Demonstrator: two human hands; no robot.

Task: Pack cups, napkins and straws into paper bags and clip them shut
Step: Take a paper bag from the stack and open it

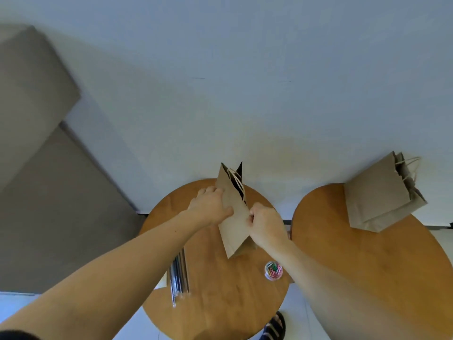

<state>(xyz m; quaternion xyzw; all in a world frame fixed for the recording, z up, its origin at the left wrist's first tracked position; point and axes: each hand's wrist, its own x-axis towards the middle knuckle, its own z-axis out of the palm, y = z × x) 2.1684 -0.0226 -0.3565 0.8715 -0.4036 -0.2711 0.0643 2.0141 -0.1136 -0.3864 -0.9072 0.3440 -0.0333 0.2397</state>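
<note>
Left hand (210, 204), right hand (264, 222): fingers grip bag (232, 231), mouth unclipped; second bag (377, 200) far right; straws (180, 273), clips (273, 270) remain.

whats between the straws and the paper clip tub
In the head view, only bare round wooden tabletop lies between the dark straw bundle and the small clear tub of coloured paper clips.

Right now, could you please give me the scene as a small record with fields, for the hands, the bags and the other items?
left hand: grips the side of the near bag
right hand: pinches the same bag's other edge
near bag: upright on the left table, mouth open, no clip seen
second bag: on the right table, untouched
straws: left table, near its left edge
paper clip tub: left table, near right forearm
</note>
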